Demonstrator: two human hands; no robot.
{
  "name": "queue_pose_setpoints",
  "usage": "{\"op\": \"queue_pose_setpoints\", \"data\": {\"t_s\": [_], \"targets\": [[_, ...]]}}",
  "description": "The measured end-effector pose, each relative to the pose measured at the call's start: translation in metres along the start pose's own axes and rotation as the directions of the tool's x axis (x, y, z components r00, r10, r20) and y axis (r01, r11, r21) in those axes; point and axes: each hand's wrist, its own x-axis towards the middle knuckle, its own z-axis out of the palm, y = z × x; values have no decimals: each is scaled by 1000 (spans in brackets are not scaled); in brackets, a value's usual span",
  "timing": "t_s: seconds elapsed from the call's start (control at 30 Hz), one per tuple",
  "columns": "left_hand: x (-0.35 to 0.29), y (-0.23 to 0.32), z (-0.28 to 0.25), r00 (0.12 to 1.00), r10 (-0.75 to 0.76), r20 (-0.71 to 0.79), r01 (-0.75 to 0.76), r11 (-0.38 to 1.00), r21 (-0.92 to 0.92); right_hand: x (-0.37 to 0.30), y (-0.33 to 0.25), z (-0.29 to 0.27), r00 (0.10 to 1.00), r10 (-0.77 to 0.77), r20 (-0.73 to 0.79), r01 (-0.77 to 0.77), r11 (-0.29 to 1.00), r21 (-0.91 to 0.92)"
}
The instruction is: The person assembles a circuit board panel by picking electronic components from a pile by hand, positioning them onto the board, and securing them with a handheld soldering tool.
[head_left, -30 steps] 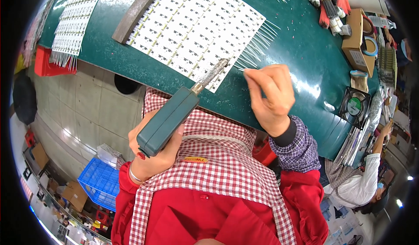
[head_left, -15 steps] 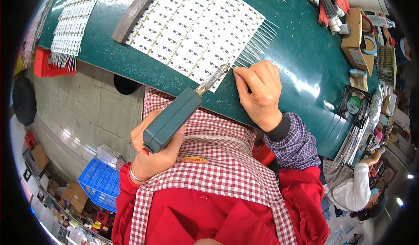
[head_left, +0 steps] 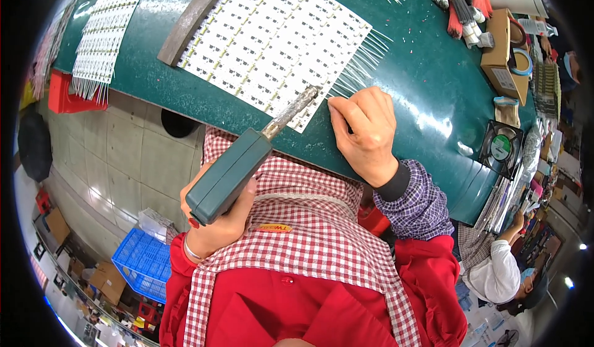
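Soldering iron with a boxy dark-green plastic handle and mottled metal shaft: lies in front of the person, over the table's near edge. Long axis slants from near left to far right; tip points far right. Tip sits over the panel just inside its right edge; contact cannot be told.

Left hand: closed around the handle, at the iron's near-left end. Right hand: nearer to the tip, just right of it. Thumb and forefinger together at the panel's right edge; whether a wire is between them, too small to tell.

White rectangular circuit-board panel with rows of dark parts: flat, far side of the hands, one corner toward the person. Thin white wires stick out rightward from its right edge.

Dark-grey straight bar along the panel's left edge. Glossy dark-green table beneath. Second white panel with wires, far left.
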Motion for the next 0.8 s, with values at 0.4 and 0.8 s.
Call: {"op": "queue_pose_setpoints", "data": {"t_s": [0.4,0.8], "targets": [[9,-4,2,999,-2,-55,1,1000,-13,46,61,-33,983,133,-128,-146,985,-93],[6,-13,1,996,40,-75,-31,992,125,108,150,10,995,39,-94,-71,931,-358]]}}
